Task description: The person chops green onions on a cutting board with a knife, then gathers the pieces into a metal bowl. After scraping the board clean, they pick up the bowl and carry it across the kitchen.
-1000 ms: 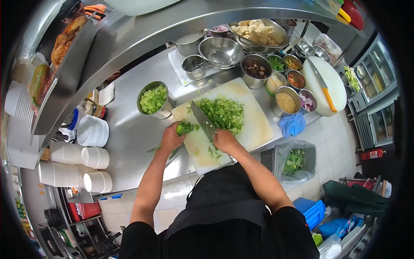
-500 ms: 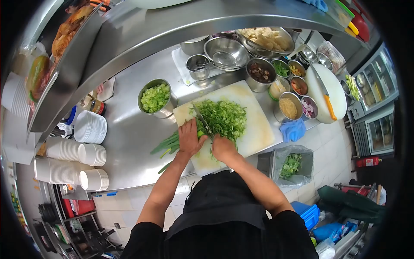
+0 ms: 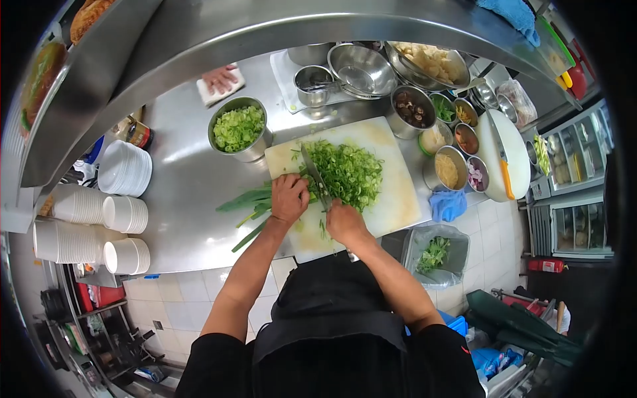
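Observation:
My right hand [image 3: 346,223] is closed round the handle of a kitchen knife [image 3: 313,171], its blade pointing away from me over the white cutting board [image 3: 397,199]. Curled fingers of my left hand [image 3: 290,199] press down on a bunch of green onions [image 3: 247,200], whose long leaves stick out past the board's left edge. The blade lies just right of those fingers. Against its other side is a heap of sliced green onion [image 3: 352,174]. Left of the board stands a steel pot [image 3: 254,151] full of chopped pale-green vegetable.
Another person's hand [image 3: 221,78] rests on a white cloth [image 3: 233,85] at the back. Steel containers of mushrooms [image 3: 411,111] and other ingredients line the right. White bowls [image 3: 126,215] are stacked left. A lined bin [image 3: 458,259] stands below the board; a steel shelf [image 3: 265,33] overhangs.
My left hand has drawn its fingers in and shifted slightly on the green onions. The knife stays in my right hand. Another person's hand with a cloth now shows fully at the back.

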The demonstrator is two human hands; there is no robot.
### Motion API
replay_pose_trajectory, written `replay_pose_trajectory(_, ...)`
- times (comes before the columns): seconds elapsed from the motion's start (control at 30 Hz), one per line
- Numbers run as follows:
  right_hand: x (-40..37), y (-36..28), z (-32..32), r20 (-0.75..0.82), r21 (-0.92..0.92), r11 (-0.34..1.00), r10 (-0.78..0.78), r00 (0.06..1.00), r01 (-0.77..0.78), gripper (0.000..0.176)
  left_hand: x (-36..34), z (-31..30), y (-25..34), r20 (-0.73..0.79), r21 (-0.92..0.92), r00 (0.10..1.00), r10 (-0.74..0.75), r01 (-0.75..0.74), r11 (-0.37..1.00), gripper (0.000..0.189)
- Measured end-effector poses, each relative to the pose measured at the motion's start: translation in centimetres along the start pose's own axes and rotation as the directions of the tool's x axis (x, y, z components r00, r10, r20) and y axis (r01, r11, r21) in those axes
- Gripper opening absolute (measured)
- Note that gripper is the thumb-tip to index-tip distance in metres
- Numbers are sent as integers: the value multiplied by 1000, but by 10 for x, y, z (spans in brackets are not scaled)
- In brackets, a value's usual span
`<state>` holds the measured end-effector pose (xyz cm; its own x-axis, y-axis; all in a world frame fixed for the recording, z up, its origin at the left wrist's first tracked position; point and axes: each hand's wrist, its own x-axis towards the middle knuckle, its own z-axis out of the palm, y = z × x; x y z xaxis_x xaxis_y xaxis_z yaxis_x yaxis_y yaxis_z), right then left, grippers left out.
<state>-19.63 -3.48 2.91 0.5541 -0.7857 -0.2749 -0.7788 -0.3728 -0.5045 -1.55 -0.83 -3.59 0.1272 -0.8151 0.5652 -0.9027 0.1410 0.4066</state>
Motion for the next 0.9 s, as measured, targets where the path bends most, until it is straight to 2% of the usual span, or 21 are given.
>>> replay_pose_trajectory(0.07, -1, 0, -8, -12, 5, 1000, -8, 1000, 8, 21, 3, -2, 0, 21, 45, 999, 47, -48, 998, 16)
replay_pose_trajectory(0.13, -18, -20, -42, 75, -42, 999, -9, 997, 12, 22, 5, -4, 2, 31, 50, 999, 44, -45, 998, 15)
replay_pose_trajectory(0.23, -36, -30, -55, 92, -108, 993, -45, 995, 55, 23, 4, -3, 3, 48, 61, 998, 35, -38, 997, 15)
replay_pose_trajectory(0.37, -23, -28, -21, 101, -90, 994, -46, 994, 55, 22, 5, -3, 1, 75, 76, 997, 17, -23, 997, 16)
replay_pose_trajectory(0.43, -2, -25, -5, 21, -86, 996, -22, 1000, 23, 20, 3, -2, 1, 56, 65, 998, 20, -24, 998, 16)
replay_pose_trajectory(0.63, -28, -39, -41, 65, -102, 992, -63, 996, 70, 18, 2, 3, -3, 18, 35, 1000, 9, -10, 999, 17)
replay_pose_trajectory(0.7, -4, -22, -6, 29, -88, 995, -51, 998, 53, 19, 1, 2, -3, 20, 30, 1000, 0, -1, 1000, 18)
replay_pose_trajectory(0.77, 11, -19, 3, -16, -66, 997, -44, 999, 43, 19, 2, 1, -3, 22, 24, 1000, -4, 3, 1000, 16)
replay_pose_trajectory(0.9, -16, -33, -28, 26, -97, 994, -49, 998, 51, 19, 1, 2, -3, 12, 3, 1000, -8, 8, 1000, 17)
